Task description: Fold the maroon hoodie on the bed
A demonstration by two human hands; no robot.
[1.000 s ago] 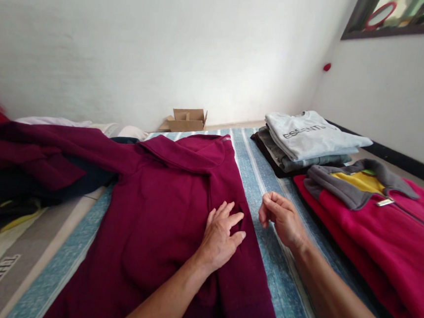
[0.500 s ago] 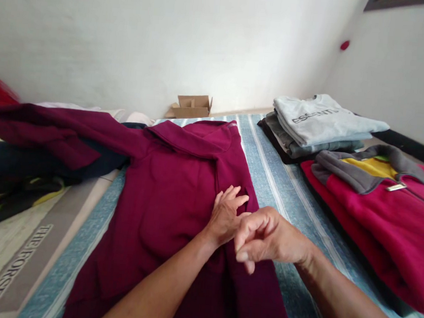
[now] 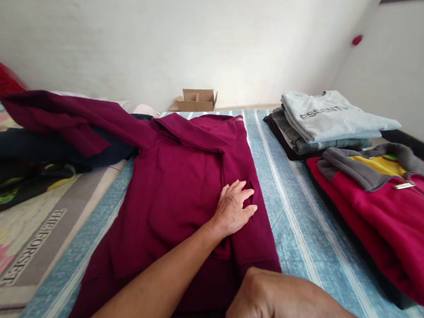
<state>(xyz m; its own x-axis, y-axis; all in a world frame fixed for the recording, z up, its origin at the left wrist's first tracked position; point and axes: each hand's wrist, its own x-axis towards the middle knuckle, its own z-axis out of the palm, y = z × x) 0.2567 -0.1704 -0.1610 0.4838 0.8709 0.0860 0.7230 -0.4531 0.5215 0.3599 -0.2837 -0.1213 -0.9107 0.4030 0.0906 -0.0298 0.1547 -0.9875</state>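
A maroon sweatshirt (image 3: 183, 191) lies spread on the bed, its hem toward me. One sleeve (image 3: 78, 115) stretches out to the left; the other (image 3: 255, 237) is laid down along the right side of the body. Flat on the right part of the sweatshirt rests my left hand (image 3: 234, 208), fingers spread. My right hand (image 3: 277, 305) is closed in a fist over the lower end of the right-hand sleeve, close to the camera. Its fingertips are hidden, and I cannot see what is in them.
Folded clothes stand at right: a pile topped by a light grey printed shirt (image 3: 334, 115) and a pink fleece jacket (image 3: 375, 198). Dark garments (image 3: 49, 154) lie at left. A cardboard box (image 3: 197, 101) is by the wall. Striped blue bedding (image 3: 279, 194) lies underneath.
My right hand has moved down and toward me, from beside my left hand to the sleeve's lower end. My left hand stays on the sweatshirt. The whole view has shifted slightly.
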